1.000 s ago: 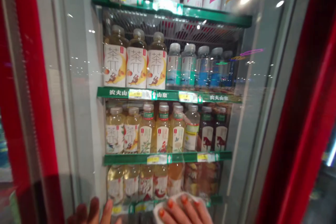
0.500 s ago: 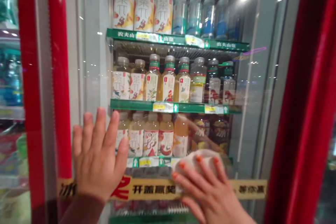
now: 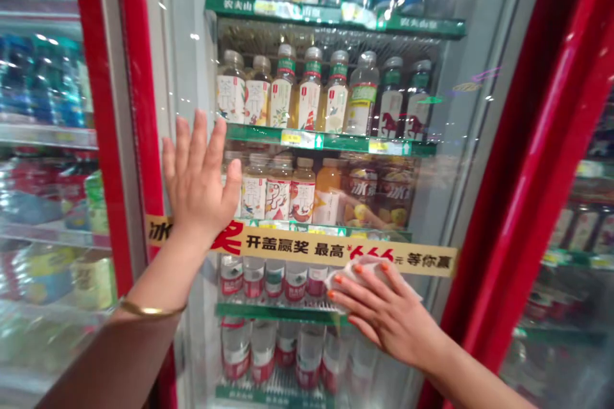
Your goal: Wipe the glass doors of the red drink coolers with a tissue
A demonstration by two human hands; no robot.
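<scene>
1. Head view: the left hand (image 3: 199, 182) lies flat on the glass door (image 3: 451, 192), left of the frame's centre. Its grip is fully open, fingers spread and pointing up, with nothing held.
2. The right hand (image 3: 384, 310) is at lower centre-right. Its grip is also open, fingers stretched out flat and pressing a white cloth (image 3: 367, 262) against the glass instead of closing round it.
3. The cloth sits under the fingertips (image 3: 357, 268). Its top edge overlaps the lower edge of the yellow banner (image 3: 297, 247) stuck across the door.
4. The left hand's heel touches the banner's left end, so the two hands are well apart along it.
5. A gold bangle (image 3: 146, 310) circles the left wrist at lower left.
6. Behind the glass, bottles (image 3: 307, 96) stand in rows on green-edged shelves (image 3: 326, 139), with tea and juice at centre and water bottles lower down.
7. A red frame (image 3: 139, 108) runs just left of the left hand, and another red frame (image 3: 537, 160) slants down the right of the picture.
</scene>
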